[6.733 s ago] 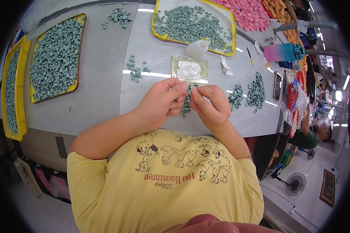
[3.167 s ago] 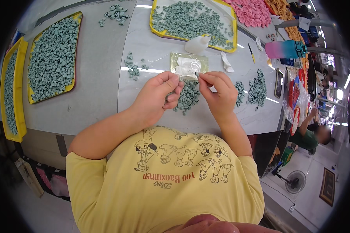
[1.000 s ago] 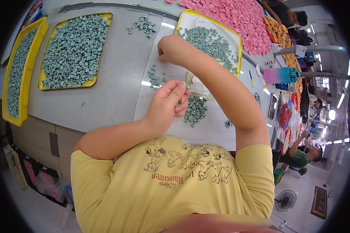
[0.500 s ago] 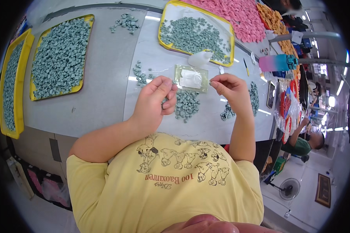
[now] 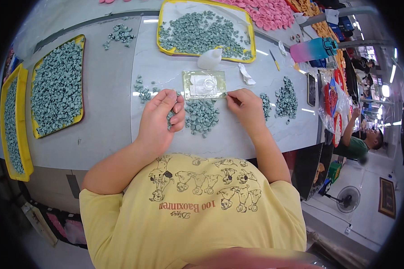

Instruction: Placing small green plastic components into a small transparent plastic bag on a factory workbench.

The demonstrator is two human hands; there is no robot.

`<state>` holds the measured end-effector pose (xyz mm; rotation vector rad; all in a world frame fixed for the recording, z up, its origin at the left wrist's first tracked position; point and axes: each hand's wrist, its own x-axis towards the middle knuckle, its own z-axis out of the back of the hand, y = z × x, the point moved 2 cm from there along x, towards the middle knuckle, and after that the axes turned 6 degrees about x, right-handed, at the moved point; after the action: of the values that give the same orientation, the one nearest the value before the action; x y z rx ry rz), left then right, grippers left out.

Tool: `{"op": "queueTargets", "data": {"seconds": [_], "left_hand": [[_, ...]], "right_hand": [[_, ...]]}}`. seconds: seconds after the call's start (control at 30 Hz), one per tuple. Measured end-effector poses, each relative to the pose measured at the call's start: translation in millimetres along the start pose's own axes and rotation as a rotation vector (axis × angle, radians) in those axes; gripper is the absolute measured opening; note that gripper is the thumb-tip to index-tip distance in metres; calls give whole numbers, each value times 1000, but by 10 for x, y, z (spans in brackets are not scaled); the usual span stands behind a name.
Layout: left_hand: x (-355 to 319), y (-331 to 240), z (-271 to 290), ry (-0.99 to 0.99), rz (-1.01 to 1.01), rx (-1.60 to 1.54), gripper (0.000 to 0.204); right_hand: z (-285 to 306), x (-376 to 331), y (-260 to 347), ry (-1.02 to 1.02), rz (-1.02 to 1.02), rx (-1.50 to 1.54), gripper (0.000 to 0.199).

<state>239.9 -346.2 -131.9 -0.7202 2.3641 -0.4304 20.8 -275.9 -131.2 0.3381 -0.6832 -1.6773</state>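
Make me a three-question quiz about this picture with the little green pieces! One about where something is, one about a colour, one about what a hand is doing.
1. Where is the flat clear square pad?
A. Between the hands and the nearest tray
B. On the floor
C. Inside a tray

2. What colour are the rims of the trays?
A. Red
B. Yellow
C. Black

3. What is the left hand doing?
A. Lying flat and open
B. Gripping the bottle
C. Curled, with green pieces in it

Answers:
1 A, the pad lies on the table just below the tray.
2 B, each tray has a yellow edge.
3 C, its fingers curl over green pieces.
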Motion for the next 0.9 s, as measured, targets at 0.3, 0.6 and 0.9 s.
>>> {"op": "queueTargets", "data": {"seconds": [0.3, 0.6, 0.9], "left_hand": [[125, 1, 196, 12, 39, 57, 16], [82, -74, 508, 41, 58, 51, 17], [-29, -143, 628, 60, 74, 127, 19]], "right_hand": [[-282, 158, 258, -95, 551, -113, 26], [-583, 221, 488, -32, 699, -319, 31], [-742, 177, 640, -86, 381, 99, 21]]}}
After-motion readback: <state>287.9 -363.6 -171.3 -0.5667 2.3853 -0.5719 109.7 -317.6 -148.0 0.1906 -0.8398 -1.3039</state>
